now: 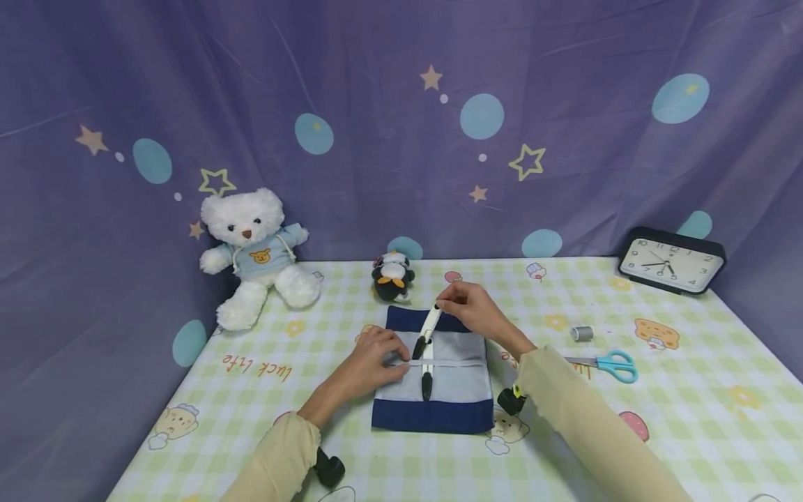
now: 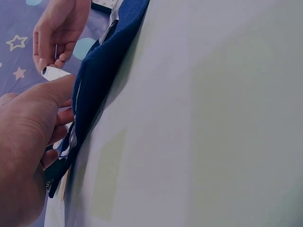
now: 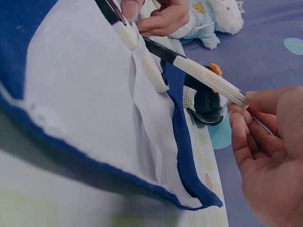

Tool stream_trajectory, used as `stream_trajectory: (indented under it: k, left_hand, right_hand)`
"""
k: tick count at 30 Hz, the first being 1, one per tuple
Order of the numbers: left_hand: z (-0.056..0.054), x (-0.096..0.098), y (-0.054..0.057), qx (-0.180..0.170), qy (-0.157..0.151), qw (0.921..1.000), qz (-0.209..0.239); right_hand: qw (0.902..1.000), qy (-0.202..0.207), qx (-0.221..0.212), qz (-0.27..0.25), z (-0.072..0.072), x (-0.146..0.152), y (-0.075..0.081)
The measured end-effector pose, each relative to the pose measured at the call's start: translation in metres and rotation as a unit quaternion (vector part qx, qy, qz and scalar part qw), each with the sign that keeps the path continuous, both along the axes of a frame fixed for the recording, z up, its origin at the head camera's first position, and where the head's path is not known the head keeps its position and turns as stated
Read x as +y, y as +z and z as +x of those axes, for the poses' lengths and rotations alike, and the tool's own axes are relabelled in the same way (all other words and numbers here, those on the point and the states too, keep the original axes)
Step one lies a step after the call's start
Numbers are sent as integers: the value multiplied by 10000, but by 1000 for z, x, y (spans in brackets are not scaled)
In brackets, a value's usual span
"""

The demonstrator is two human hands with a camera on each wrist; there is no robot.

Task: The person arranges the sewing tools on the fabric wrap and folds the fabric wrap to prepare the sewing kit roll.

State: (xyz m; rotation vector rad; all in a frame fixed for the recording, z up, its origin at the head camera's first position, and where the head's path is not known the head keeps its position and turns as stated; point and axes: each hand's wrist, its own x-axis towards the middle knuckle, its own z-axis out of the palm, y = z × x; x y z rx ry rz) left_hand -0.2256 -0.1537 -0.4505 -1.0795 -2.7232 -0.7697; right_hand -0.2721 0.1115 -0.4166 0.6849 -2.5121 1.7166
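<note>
Head view: held marker [image 1: 429,325] is tilted over the fabric sheet [image 1: 461,385], cap end aimed at the elastic strip [image 1: 461,363]. Right hand [image 1: 475,311]: grip pinched on the marker's tail, seemingly so the cap end is left unobstructed. Left hand [image 1: 374,359]: grip judged to be pinched on the strip's left part, probably so it is kept steady. Whether cap and strip are touching can't be told. Second marker [image 1: 427,383] is seated under the strip, cap toward the near border [image 1: 433,417]; held one is just beside it, so sideways clearance looks tight.

Edges: sheet is laid on the desk [image 1: 702,390]; its side edge is seen slightly raised in the right wrist view. Penguin toy [image 1: 393,276] is placed just past the far border, so backward travel looks limited. More room is left rightward, up to spool [image 1: 582,333] and scissors [image 1: 607,362]; blades are near the right sleeve [image 1: 583,411].
</note>
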Motion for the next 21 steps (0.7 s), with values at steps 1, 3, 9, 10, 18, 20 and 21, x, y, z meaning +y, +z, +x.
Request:
stream_trajectory:
  k: [1, 3, 9, 10, 18, 20, 21]
  left_hand:
    - [0, 0, 0, -14, 1, 10000, -5]
    - [1, 0, 0, -10, -7, 10000, -14]
    - [1, -1, -1, 22, -34, 10000, -6]
    - [1, -1, -1, 12, -34, 10000, -11]
    - [0, -1, -1, 65, -55, 10000, -3]
    - [-1, 0, -1, 86, -53, 9999, 0]
    - [-2, 0, -1, 92, -45, 9999, -6]
  right_hand:
    - [10000, 10, -7, 38, 0, 0, -1]
    - [9999, 52, 23, 115, 0, -1, -2]
    - [9995, 117, 123, 261, -2, -4, -4]
    - [9995, 120, 112, 281, -2, -4, -4]
    - [9989, 94, 107, 458, -7, -8, -3]
    - [9987, 87, 139, 481, -8, -9, -2]
    - [9986, 87, 151, 492, -8, -9, -2]
